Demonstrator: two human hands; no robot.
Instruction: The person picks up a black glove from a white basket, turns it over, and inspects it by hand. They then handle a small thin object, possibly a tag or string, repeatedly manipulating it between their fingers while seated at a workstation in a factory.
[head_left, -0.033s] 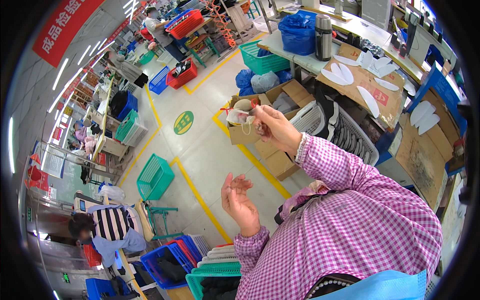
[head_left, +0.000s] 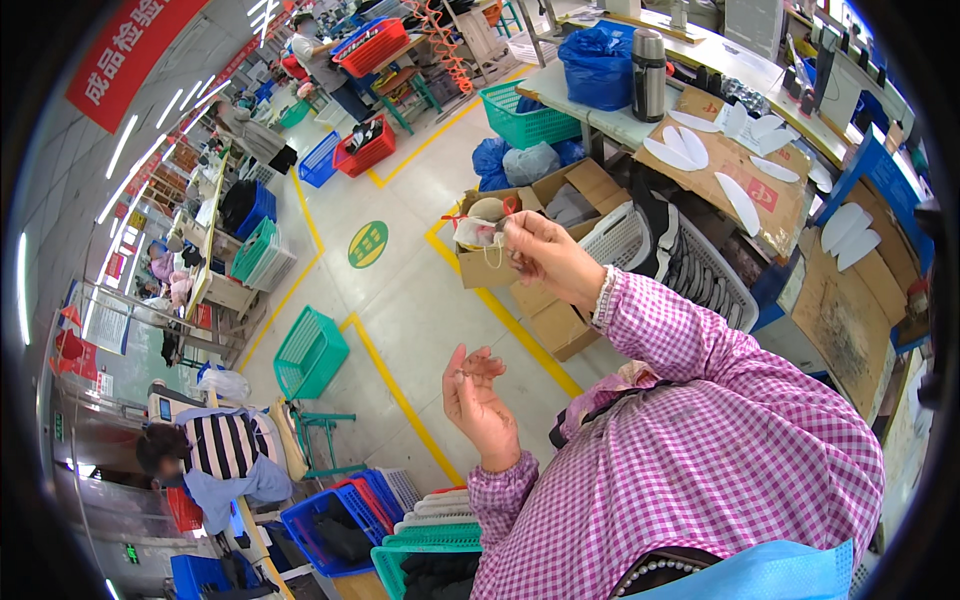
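My right hand (head_left: 552,258) is raised in front of me, its thumb and fingers pinched together. A small dark bit shows at the fingertips, too small to name. Just beyond them is an open cardboard box (head_left: 487,270) holding a round beige thing (head_left: 485,209), pale plastic and red ties; a thin pale loop hangs by the fingertips. Lower and to the left, my left hand (head_left: 482,408) hovers over the floor, palm turned up, fingers half curled and apart. Nothing visible lies in it. Both arms wear pink checked sleeves (head_left: 680,325).
Right of me stand a grey basket (head_left: 715,265) of dark shoe parts and a bench with white insole-shaped pieces (head_left: 738,203), a steel flask (head_left: 648,75) and a blue bag (head_left: 597,68). Left are a green basket (head_left: 311,353), stacked crates (head_left: 335,525) and a bent-over person (head_left: 225,455).
The pinched fingers of my right hand have shifted very slightly. My left hand stays in nearly the same place and pose.
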